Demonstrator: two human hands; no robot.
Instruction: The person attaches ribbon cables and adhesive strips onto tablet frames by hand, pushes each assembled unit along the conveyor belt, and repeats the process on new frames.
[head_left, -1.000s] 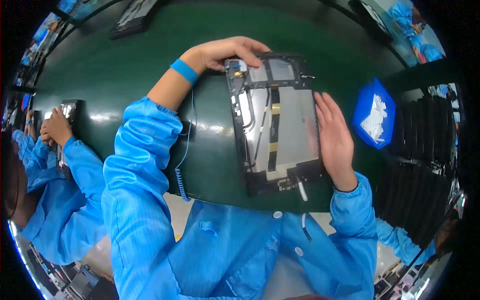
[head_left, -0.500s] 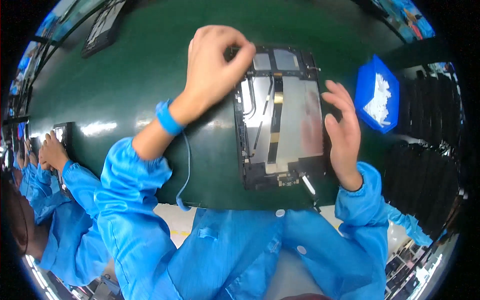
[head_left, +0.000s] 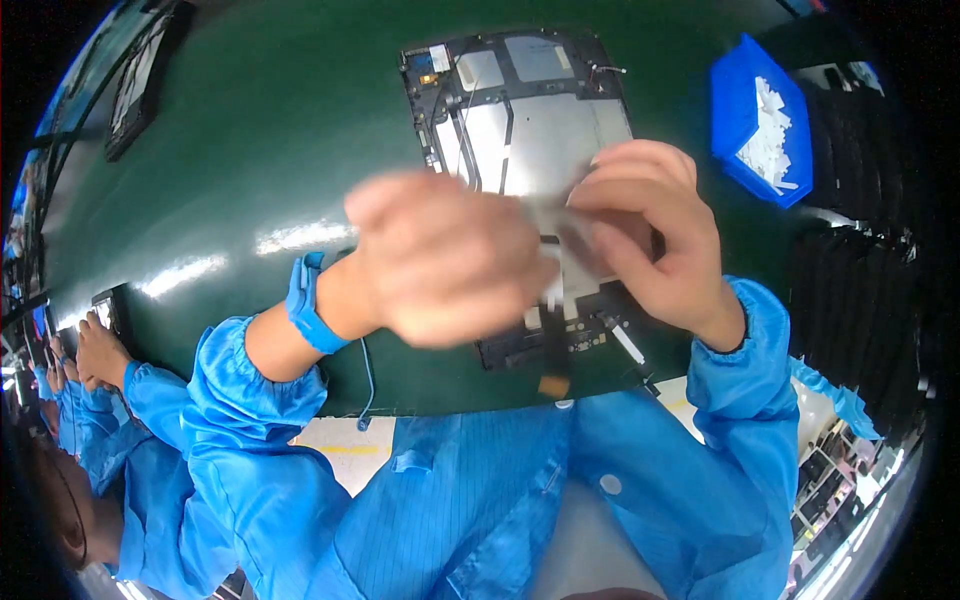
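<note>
Grey strip (head_left: 560, 228) pinched between our left hand (head_left: 440, 262) and right hand (head_left: 650, 235) (both blurred), just above the opened tablet chassis (head_left: 525, 120), whose long axis runs away from us.

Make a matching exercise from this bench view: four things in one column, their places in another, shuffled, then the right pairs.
Things:
1 opened tablet
2 blue bin
3 blue wrist strap
4 co-worker's hand

Places:
a on the person's left wrist
b far left edge of the mat
c centre of the green mat, partly under both hands
d upper right, holding white pieces

Pairs: 1-c, 2-d, 3-a, 4-b
</note>
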